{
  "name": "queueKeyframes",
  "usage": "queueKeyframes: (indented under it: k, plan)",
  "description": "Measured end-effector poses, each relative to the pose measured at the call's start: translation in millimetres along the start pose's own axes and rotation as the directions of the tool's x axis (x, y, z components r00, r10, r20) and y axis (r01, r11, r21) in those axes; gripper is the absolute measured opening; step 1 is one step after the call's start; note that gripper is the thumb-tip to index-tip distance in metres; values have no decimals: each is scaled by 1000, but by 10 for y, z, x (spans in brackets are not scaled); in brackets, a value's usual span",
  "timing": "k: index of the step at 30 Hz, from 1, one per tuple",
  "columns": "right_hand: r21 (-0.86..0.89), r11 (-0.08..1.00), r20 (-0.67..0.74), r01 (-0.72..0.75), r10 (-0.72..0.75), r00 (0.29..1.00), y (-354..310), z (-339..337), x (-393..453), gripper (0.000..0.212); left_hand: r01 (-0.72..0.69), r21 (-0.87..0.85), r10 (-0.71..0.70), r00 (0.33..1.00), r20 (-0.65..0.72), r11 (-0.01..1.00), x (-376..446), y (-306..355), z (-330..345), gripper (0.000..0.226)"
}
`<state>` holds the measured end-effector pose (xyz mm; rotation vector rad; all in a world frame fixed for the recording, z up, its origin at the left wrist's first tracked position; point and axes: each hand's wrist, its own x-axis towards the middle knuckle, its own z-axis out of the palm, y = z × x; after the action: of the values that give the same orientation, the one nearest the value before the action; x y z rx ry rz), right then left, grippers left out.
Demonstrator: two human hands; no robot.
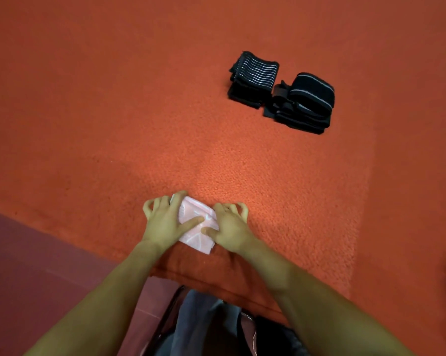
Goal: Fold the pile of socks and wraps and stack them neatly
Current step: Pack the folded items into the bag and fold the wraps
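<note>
Pressing a pink sock (196,227), both hands' fingers (191,223) lie flat, grasping nothing.

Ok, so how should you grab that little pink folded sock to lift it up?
Pinch the small pink folded sock at its two side edges, coming from above, where the left hand and right hand already sit. It lies flat on the orange carpet, so holding both sides likely keeps the fold together.
</note>
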<state>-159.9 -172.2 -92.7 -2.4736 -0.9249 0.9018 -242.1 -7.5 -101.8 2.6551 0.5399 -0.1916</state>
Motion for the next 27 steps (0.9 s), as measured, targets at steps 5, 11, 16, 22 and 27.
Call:
queueKeyframes:
  k: [5,11,16,22,27]
  plan:
    - [47,999,-158,-28,35,987,382,-144,-188,53,-144,-52,135,981,-139,988,100,425,145,65]
    - [-67,984,-287,-165,139,948,1052,-592,-426,66,-314,-96,294,938,-183,945,423,1291,394,69]
    - [-74,977,-193,-200,183,964,1232,-574,-485,85,-378,20,378,920,-108,926,629,1443,379,102]
    - [18,997,-224,-81,83,971,1173,-397,-458,96,-421,97,426,904,-40,902,679,1188,322,99]
    - [16,998,-363,-62,64,930,1105,-395,-523,76,-471,97,478,875,-73,877,673,1235,320,91]
